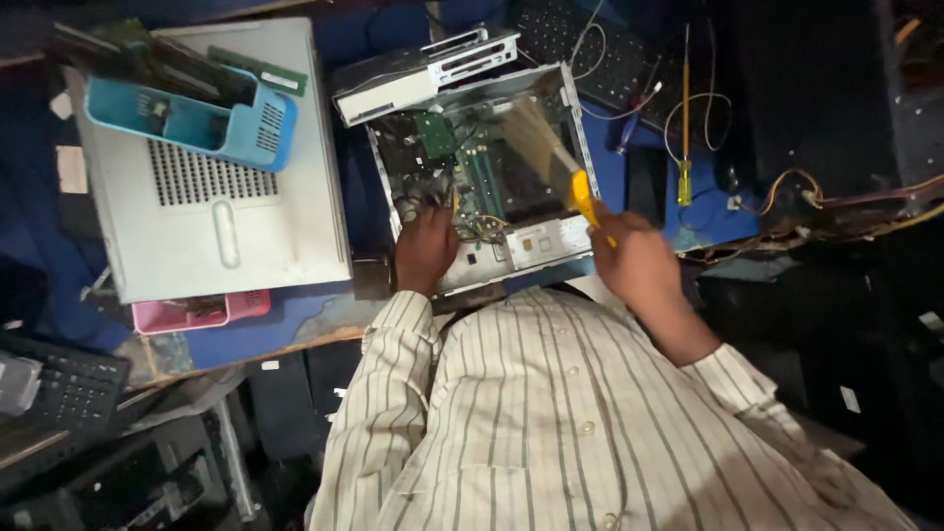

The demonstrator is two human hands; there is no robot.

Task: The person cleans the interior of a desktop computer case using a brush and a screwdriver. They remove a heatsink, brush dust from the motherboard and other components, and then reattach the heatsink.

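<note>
Open computer case (pixel 551 236): lies on the blue tabletop (pixel 285 315), directly ahead of both hands, circuit board exposed. Left hand (pixel 425 251): rests inside the case's near edge, fingers curled among the wires; whether it grips anything cannot be told. Right hand (pixel 637 261): clenched around the yellow handle of a brush (pixel 551 147), bristles over the board. Grey side panel (pixel 211 167): left of case, carrying a blue basket (pixel 246 128).
</note>
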